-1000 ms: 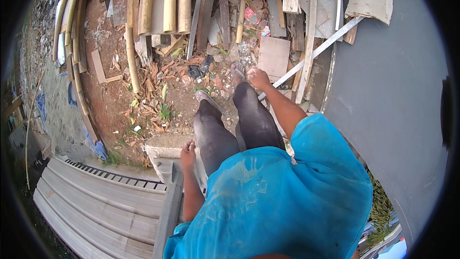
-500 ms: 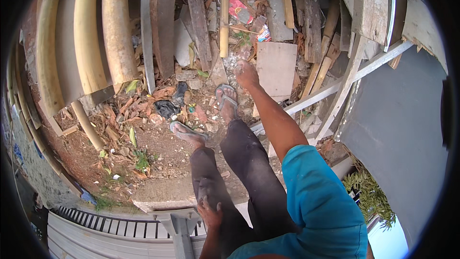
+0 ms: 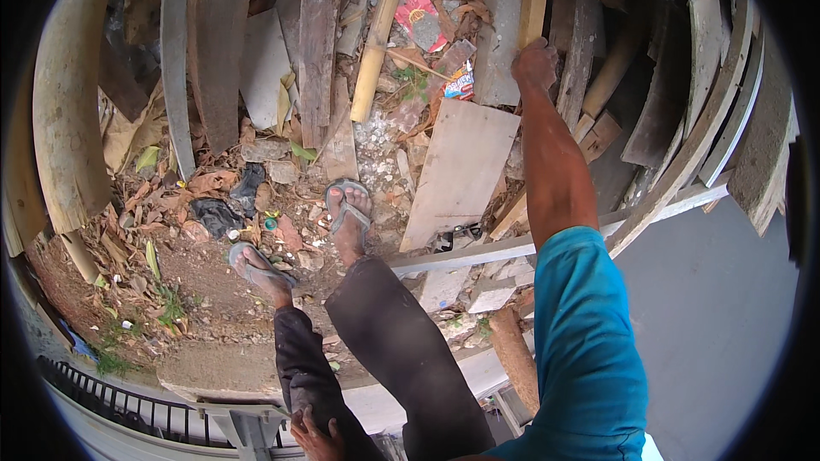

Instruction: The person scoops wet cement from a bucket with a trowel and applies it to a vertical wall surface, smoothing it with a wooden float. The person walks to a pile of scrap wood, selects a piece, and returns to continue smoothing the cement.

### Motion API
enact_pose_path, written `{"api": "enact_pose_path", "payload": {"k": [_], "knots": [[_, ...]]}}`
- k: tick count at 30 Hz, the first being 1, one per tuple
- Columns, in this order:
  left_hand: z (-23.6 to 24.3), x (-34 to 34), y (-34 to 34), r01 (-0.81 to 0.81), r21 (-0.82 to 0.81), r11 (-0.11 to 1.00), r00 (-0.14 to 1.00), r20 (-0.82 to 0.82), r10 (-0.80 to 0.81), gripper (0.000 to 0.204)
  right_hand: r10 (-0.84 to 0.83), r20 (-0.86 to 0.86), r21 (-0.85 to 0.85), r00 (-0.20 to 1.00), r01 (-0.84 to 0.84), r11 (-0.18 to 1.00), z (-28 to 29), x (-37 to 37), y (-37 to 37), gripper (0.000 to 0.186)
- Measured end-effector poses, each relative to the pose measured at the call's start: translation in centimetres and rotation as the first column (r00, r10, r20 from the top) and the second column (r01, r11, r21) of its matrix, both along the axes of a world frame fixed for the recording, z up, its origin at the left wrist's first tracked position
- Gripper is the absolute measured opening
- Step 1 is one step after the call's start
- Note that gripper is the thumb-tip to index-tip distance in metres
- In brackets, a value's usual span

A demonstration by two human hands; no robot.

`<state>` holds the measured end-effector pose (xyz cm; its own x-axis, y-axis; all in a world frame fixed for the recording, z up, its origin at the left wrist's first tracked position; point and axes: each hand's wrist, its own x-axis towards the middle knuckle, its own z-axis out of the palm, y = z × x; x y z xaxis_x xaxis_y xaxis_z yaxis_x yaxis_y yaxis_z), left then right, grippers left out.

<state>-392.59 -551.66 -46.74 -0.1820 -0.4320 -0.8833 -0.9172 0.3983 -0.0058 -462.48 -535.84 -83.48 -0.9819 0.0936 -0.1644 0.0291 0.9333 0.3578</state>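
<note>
My right hand [image 3: 535, 66] reaches forward with the arm stretched out, its fingers closed at the near end of a narrow yellowish wooden plank [image 3: 535, 0]. A wide grey weathered board [image 3: 498, 38] lies just to the left of that hand, and a dark rough plank [image 3: 578, 51] to its right. Below it, a pale flat panel [image 3: 464, 166] rests tilted on the ground. My left hand [image 3: 316, 437] lies on my left leg near the knee, fingers apart and holding nothing.
Bamboo poles [image 3: 73, 85] and old boards stand at the left. A shorter bamboo piece [image 3: 380, 38] lies ahead. A pale long bar [image 3: 504, 249] crosses at right, beside a grey sheet [image 3: 709, 316]. Litter, dry leaves and black plastic [image 3: 215, 216] cover the soil near my sandalled feet.
My right hand has left the rubble below the bamboo piece and moved right and farther out to the yellowish plank. My view has shifted right. My left hand stays on my leg.
</note>
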Motion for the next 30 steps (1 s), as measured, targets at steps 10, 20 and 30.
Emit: {"api": "enact_pose_path", "payload": {"k": [10, 20, 30], "knots": [[-0.4, 0.4, 0.1, 0.005, 0.070, 0.998, 0.998, 0.069, -0.010, 0.067, -0.074, 0.595, -0.802, 0.800, 0.597, 0.008, 1.9, 7.9, 2.0, 0.046], [-0.7, 2.1, 1.4, -0.028, 0.021, 0.999, 0.998, 0.063, 0.026, 0.065, 0.130, 0.212, -0.797, 0.968, 0.095, 0.596, -0.5, 21.9, -17.7, 0.071], [-0.9, 3.1, 2.3, -0.098, 0.015, 0.995, 0.994, 0.055, 0.097, 0.061, 0.208, 0.541, -0.831, 0.815, 0.555, -0.013, 3.0, 22.4, -24.1, 0.063]]}}
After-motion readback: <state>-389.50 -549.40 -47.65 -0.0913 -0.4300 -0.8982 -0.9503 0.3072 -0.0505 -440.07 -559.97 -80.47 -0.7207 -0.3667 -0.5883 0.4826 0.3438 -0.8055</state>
